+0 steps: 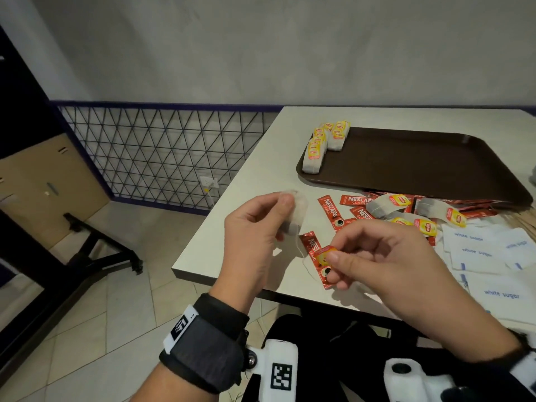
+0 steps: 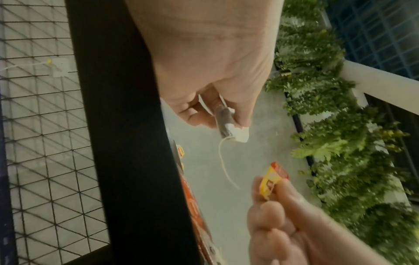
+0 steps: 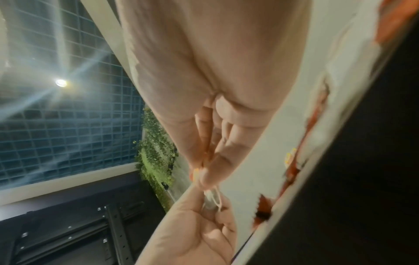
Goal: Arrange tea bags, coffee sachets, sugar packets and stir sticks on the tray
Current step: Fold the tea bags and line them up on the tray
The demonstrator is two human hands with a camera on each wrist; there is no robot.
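- Left hand (image 1: 255, 227) pinches a tea bag (image 1: 295, 216) above the table's (image 1: 232, 227) near-left corner.
- Right hand (image 1: 385, 256) pinches its tag (image 1: 326, 253); string (image 2: 223, 161) slack between.
- Tray (image 1: 406, 163) at the far edge holds tea bags (image 1: 322, 143) in its left corner.

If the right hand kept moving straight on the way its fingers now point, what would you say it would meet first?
Probably the left hand and its tea bag. The right hand, pinching the tag, points leftward at them above the table; depth is unclear.
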